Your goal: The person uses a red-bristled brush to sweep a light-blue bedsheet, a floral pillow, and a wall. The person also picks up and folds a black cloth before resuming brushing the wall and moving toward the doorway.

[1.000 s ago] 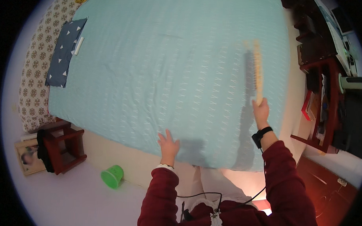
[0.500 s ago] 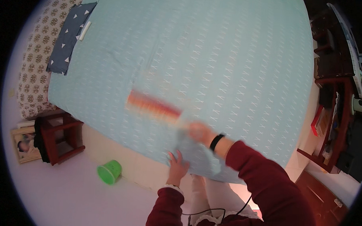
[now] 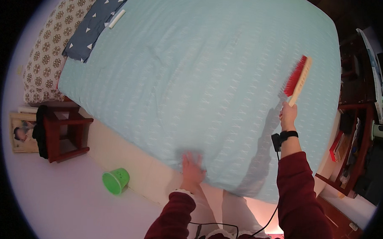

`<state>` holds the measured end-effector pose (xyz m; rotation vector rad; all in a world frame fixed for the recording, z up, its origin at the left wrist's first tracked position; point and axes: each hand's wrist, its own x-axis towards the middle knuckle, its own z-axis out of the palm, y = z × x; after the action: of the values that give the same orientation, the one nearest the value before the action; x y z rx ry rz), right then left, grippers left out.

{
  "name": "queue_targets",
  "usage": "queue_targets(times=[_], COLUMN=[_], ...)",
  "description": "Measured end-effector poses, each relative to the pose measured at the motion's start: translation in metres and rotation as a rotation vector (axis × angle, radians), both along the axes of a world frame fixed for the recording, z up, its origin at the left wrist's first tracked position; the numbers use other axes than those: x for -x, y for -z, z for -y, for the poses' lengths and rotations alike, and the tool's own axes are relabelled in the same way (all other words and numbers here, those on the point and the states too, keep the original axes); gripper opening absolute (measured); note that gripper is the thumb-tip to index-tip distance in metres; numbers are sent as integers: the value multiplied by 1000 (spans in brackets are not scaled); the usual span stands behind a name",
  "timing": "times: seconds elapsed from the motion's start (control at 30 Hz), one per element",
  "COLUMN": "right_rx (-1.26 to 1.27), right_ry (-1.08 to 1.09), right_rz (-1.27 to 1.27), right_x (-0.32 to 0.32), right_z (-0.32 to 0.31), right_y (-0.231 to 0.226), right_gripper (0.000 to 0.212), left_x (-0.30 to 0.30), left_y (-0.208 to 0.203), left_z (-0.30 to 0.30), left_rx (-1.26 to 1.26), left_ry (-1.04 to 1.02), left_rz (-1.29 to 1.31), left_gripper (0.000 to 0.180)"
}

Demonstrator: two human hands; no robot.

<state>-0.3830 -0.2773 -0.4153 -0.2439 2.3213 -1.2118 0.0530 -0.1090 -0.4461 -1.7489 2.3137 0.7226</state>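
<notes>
My right hand (image 3: 288, 115) grips the end of a bed brush (image 3: 299, 81) with a pale wooden handle and red bristles. The brush is held up over the right part of the bed, its bristles facing left, and its shadow falls on the light blue sheet (image 3: 210, 78). A black band with a small box sits on my right wrist, a cable running down from it. My left hand (image 3: 192, 168) is at the bed's near edge, fingers spread, slightly blurred, with nothing held in it.
A navy cloth with white triangles (image 3: 93, 27) and a white stick-like object (image 3: 117, 18) lie at the bed's far left, beside a flower-patterned headboard cover (image 3: 50, 51). On the floor are a green bucket (image 3: 116, 181), a dark red stool (image 3: 67, 121) and a framed picture (image 3: 22, 132). Shelves (image 3: 353, 146) stand at right.
My right hand has swung the brush from the middle of the bed to the right and lifted it upright. The left hand has stayed near the bed's edge. The view has shifted a little.
</notes>
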Motion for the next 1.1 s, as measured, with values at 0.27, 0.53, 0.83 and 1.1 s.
queue_targets(times=[0.27, 0.53, 0.83, 1.1], right_rx=[-336, -25, -38, -210], right_ry=[-1806, -1232, 26, -782], right_rz=[36, 50, -323, -107], right_x=[-353, -323, -96, -352], right_z=[-88, -33, 152, 243], right_y=[8, -63, 20, 67], right_gripper=[28, 23, 21, 21], left_x=[-52, -165, -226, -225], left_y=[2, -38, 40, 48], left_z=[-45, 43, 162, 142], left_rx=[-281, -185, -297, -318], left_ry=[371, -243, -228, -278], left_rz=[-185, -380, -191, -219], left_gripper=[63, 36, 93, 95])
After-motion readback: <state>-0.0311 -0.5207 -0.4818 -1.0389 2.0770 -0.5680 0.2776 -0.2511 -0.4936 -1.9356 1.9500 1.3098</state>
